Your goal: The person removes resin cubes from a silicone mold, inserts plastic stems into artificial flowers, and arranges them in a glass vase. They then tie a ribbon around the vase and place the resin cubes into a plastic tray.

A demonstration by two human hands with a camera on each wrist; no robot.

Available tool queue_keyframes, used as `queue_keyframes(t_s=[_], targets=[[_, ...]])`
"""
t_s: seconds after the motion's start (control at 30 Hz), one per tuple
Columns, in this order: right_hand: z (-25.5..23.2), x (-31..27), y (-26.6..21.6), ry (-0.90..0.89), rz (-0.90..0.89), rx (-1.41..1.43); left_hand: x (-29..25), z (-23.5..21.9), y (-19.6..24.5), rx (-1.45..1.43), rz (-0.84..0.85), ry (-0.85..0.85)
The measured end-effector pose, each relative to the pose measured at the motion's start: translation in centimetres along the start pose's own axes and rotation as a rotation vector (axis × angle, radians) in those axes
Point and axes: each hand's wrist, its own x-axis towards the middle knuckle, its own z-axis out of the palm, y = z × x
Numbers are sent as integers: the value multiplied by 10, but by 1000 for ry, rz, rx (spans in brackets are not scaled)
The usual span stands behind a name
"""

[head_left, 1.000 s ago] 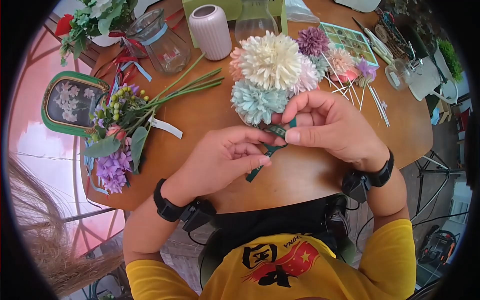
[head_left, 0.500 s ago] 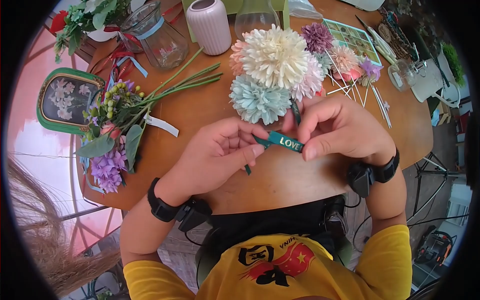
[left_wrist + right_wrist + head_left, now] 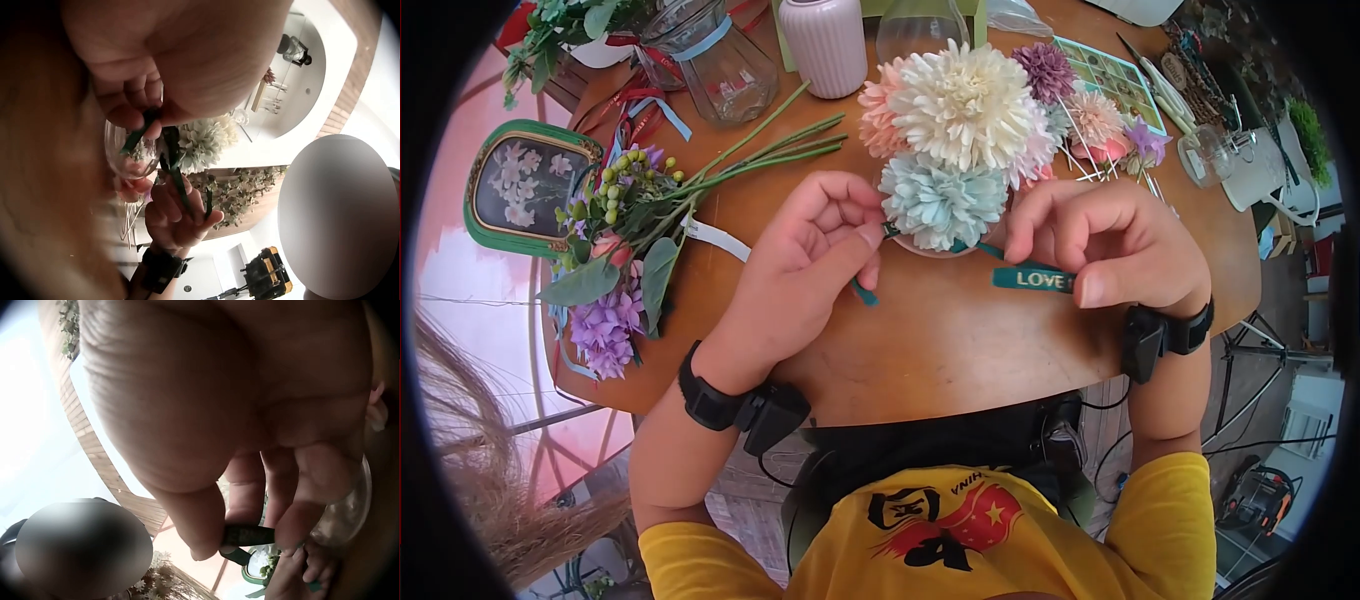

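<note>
A dark green ribbon (image 3: 1030, 279) lettered "LOVE" runs between the two hands, passing just below a pale blue flower (image 3: 945, 205). The left hand (image 3: 800, 260) pinches it between thumb and fingers, and a short tail hangs below them. On the other side, the right hand (image 3: 1115, 240) grips the lettered length between thumb and fingers. Above the blue bloom sits a large cream flower (image 3: 965, 105), with peach and pink ones beside it. A clear glass vessel (image 3: 115, 150) shows beneath the blooms in the left wrist view; the flowers mostly hide it from above.
To the left lie a bouquet of purple flowers (image 3: 605, 335) and a green picture frame (image 3: 485, 225). Behind stand a glass jar (image 3: 725, 75) and a ribbed pink vase (image 3: 825, 50). At right are white sticks, a compartment box (image 3: 1115, 80) and a small glass bottle (image 3: 1200, 155).
The hands have drawn apart, left hand to the left and up, right hand to the right, pulling the ribbon out between them. The lettering has moved right with the right hand.
</note>
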Motion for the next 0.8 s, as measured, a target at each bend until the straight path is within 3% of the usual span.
queue_keyframes(t_s=[0.07,0.13,0.2,0.33,0.43,0.53,0.63,0.8], targets=[[4,-2,-6,50,65,59,1,0,2,32,10,-8],[14,-4,-25,189,240,151,0,-1,2,59,7,-19],[0,-3,-9,196,164,124,-1,-3,4,92,-12,-39],[5,1,-13,248,268,-234,-6,-4,11,140,-86,-134],[13,2,2,294,26,-665,-8,2,13,178,-8,-149],[14,4,-14,151,-5,-889,-10,-2,9,266,74,-158],[13,4,-5,179,-114,-764,-8,-3,7,312,120,-185],[10,0,0,171,-133,-777,-12,-3,9,290,65,-188]])
